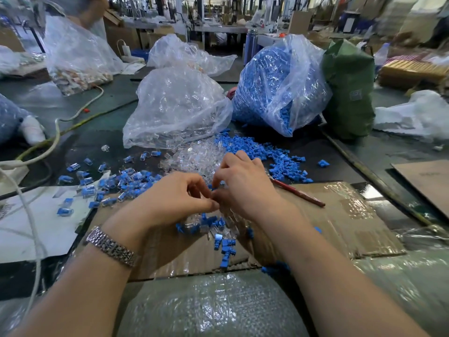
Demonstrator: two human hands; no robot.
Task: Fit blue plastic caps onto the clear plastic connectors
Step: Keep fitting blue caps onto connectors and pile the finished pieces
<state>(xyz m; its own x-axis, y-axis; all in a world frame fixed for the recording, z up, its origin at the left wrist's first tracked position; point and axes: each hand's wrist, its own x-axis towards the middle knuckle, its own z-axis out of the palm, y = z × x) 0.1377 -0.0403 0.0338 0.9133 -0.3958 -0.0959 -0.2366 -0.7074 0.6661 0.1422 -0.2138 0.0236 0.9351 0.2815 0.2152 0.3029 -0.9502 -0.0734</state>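
Factory floor behind, dark green table (102, 139) in front, taped cardboard sheet (340, 215) under your forearms. Your left hand (179, 198) and right hand (245, 183) met at centre frame, fingertips touching, both curled and pinching a small part between them. A speck of blue showed at the pinch; couldn't tell whether it was a cap, a connector or both. Metal watch (111, 246) sat on your left wrist.

Loose blue caps (274, 154) lay at 1 o'clock from your hands, spilling from the bag of caps (272, 88) at 1 o'clock further out. Clear connectors (194, 159) were piled just beyond your fingers at 12, in front of the clear bag (177, 108). Capped units (116, 181) were scattered at 9 to 10 o'clock. A small mixed heap (213, 227) of caps and connectors lay at 6 o'clock between your wrists.

Red pencil (298, 193) lay at 3 o'clock on the cardboard. Green bag (349, 91) stood just right of the cap bag. White cable (36, 152) ran along the left. Bubble wrap (206, 307) covered the near edge.
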